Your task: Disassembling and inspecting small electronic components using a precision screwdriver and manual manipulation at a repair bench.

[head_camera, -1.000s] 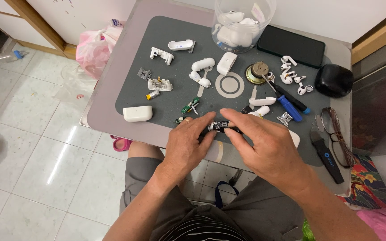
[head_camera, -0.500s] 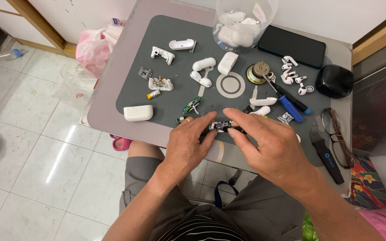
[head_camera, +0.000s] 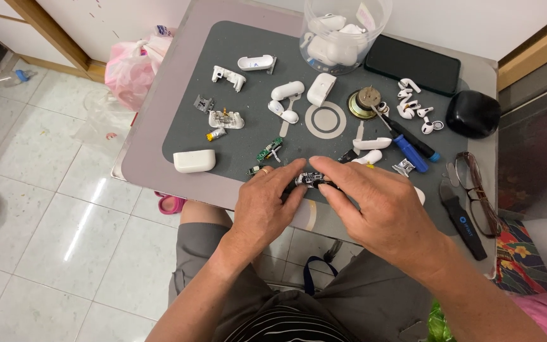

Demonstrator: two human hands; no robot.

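Both the left hand (head_camera: 264, 206) and right hand (head_camera: 378, 206) pinch closed a small dark circuit part (head_camera: 311, 180) at the near edge of the grey mat (head_camera: 185, 120), where it could slip off.

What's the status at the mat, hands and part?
Left hand and right hand together pinching a small dark circuit part at the mat's near edge. White earbud shell pieces close beyond the fingers; nothing blocking.

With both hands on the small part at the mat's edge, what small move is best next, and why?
Probably lift it slightly toward the camera: the left hand and right hand pinch the small circuit part between fingertips, which hide most of it.
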